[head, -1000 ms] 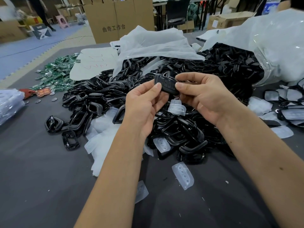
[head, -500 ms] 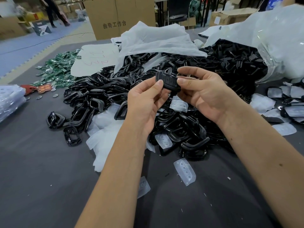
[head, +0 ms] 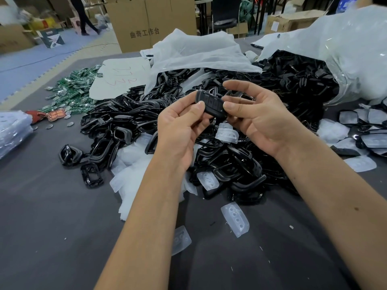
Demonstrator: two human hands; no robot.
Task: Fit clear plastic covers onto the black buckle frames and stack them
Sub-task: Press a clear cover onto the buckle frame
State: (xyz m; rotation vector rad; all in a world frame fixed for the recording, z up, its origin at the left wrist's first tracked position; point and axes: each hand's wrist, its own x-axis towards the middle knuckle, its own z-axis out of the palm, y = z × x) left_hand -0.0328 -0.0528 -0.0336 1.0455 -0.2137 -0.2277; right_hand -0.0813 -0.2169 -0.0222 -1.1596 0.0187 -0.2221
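1. Two bare forearms reached into the head view from the near edge, with no sleeves showing anywhere along them.
2. The left hand (head: 180, 130) wore no glove, ring or band.
3. The right hand (head: 259, 120) was likewise ungloved, with no ring visible on its fingers.
4. Neither wrist carried a watch or bracelet.
5. The fingernails that showed were short and unpainted.
6. A small dark mark sat on the right forearm, toward the near right.
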